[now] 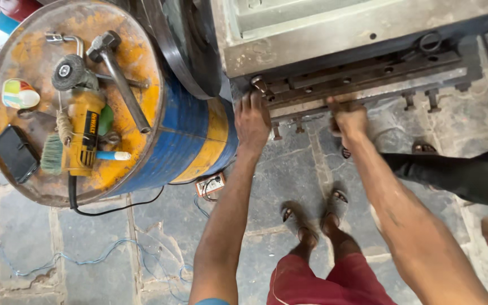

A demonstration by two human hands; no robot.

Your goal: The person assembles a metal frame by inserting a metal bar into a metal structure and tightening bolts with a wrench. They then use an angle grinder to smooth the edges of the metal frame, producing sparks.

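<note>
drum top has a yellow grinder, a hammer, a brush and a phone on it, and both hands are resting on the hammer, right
Not quite. In the head view both hands are on the edge of the metal frame, not the hammer: left hand, right hand. The grinder, brush and phone do lie on the drum.

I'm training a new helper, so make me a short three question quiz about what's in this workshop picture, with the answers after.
1. True or false: both hands rest on the edge of the metal machine frame.
2. Which tool lies on the drum top beside the hammer? A) a yellow angle grinder B) a saw C) a spirit level
3. Fill in: a dark phone-like slab lies near the drum's ____ edge as seen in the picture.

Key:
1. True: the left hand and right hand both press on it.
2. A, the yellow angle grinder.
3. Left; that is the slab.
</note>
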